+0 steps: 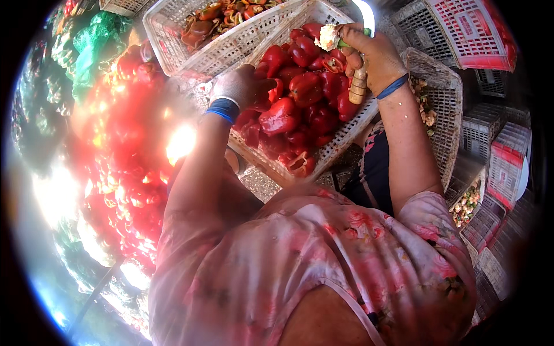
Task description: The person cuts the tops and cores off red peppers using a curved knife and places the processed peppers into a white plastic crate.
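Note:
A white plastic crate [342, 145] full of red bell peppers [306, 88] stands before me. My left hand [242, 88], in a pale knit glove with a blue band at the wrist, reaches over the crate's left side with its fingers at a red pepper; whether it grips one I cannot tell. My right hand [371, 54], in a tan-stained glove, is above the crate's right side. It holds a knife by its wooden handle [358, 86], the curved bright blade pointing up, and a cut pepper core [327, 37] with green stem and pale seeds.
Another white crate [216, 56] with cut, discoloured peppers stands beyond. A large heap of red peppers [125, 173] lies on the left in strong glare, near a green mesh bag [93, 47]. On the right, a crate [452, 99] holds pepper cores, with several stacked crates [480, 125] behind it.

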The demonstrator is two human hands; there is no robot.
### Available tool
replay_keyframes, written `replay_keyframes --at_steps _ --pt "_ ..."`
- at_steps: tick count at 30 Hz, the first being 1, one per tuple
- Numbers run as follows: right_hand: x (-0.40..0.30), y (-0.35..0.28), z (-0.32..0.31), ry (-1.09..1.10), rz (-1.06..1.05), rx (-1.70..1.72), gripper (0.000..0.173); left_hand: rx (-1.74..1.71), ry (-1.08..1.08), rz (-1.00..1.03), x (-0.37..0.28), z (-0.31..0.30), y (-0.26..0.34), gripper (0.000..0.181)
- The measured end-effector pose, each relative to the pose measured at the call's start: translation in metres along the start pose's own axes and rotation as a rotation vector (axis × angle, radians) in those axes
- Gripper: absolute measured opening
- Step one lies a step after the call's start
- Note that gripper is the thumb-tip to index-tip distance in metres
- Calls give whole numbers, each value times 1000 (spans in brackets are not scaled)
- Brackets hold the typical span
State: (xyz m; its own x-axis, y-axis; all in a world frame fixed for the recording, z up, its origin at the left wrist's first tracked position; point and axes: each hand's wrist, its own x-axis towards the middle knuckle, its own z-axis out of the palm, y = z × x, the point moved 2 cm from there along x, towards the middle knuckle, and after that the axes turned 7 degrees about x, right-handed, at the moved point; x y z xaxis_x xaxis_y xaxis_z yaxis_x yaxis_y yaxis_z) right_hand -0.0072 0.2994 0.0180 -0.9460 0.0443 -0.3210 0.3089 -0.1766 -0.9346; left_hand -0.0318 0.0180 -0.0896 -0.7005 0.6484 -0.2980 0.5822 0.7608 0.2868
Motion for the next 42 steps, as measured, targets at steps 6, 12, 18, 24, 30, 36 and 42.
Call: replay_keyframes --at_steps 6,12,18,24,30,36,42 --pt "-3 -1 3 59 11 54 26 -440 100 -699 -3 26 25 41" --pt "-16 -13 5 21 61 48 25 -371 80 -763 20 130 -17 41" --pt "-17 0 9 30 162 165 25 217 -275 -401 32 70 6 38" --pt "-24 -2 16 91 247 373 28 193 -352 -369 43 60 7 41" --pt "-35 20 8 112 224 590 23 -745 418 -503 -2 19 57 76" --pt "-93 -4 37 10 138 342 31 -1205 515 -12 -46 -66 146 80" --pt "-152 -47 -79 244 -220 -5 25 -952 652 -267 -83 -58 132 47"
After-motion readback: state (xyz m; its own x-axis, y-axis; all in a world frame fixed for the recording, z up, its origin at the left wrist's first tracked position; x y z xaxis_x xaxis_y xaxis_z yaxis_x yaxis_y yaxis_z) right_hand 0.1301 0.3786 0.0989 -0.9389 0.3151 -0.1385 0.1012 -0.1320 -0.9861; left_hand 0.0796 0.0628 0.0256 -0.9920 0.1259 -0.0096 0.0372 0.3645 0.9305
